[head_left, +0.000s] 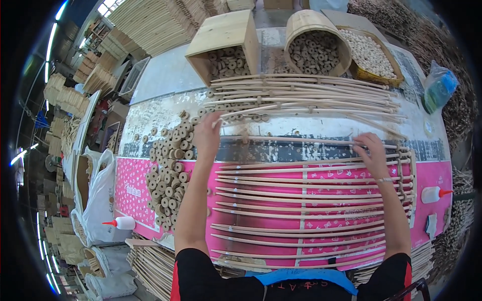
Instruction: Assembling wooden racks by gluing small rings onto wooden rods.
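Note:
A long thin wooden rod [301, 141] lies across the table at the far edge of a frame of curved slats [301, 210] that rests on a pink cloth [131, 190]. My left hand [207, 134] grips the rod's left end, beside a heap of small wooden rings [168, 175]. My right hand [370, 153] pinches the rod near its right end, over the frame's right side.
A second bundle of curved rods [301, 95] lies farther back. Behind it stand a tipped wooden box [226, 37] and a round tub [314, 30] of rings, and a tray of pale beads [369, 52]. Glue bottles sit at left [120, 222] and right [434, 194].

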Tool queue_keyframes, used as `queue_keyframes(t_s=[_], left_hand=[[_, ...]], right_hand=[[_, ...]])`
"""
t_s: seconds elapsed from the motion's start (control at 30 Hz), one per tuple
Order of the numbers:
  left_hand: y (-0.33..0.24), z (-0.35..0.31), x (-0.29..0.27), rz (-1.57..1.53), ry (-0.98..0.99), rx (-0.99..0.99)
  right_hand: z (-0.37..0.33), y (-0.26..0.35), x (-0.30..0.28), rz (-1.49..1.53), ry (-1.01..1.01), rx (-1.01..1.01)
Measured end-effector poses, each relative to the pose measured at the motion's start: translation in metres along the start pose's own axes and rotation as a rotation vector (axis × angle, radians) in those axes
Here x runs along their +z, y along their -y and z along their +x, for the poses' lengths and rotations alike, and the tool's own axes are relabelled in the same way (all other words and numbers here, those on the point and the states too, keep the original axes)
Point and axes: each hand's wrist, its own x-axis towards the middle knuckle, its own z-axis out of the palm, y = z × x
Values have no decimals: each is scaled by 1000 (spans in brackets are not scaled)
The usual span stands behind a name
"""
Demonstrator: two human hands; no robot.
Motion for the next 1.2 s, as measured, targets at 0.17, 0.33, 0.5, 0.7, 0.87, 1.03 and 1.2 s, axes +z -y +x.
queue_keyframes(t_s=[0.17, 0.33, 0.5, 0.7, 0.87, 1.03, 1.2], left_hand=[[84, 0, -38, 302, 44, -153], [100, 2, -8, 385, 126, -24], [98, 18, 11, 546, 153, -57], [88, 21, -13, 296, -38, -114], [78, -16, -38, -769, 134, -547], [57, -55, -43, -1156, 206, -770], [39, -64, -36, -1239, 207, -792]], right_hand=[[-36, 17, -23, -30, 113, -51], [-35, 23, -9, -48, 87, -36], [-27, 18, 5, -11, 140, -10], [-23, 20, 5, 99, 189, 75], [-18, 15, 0, 104, 52, 38], [-7, 18, 2, 201, -30, 83], [-7, 18, 6, 163, -32, 49]])
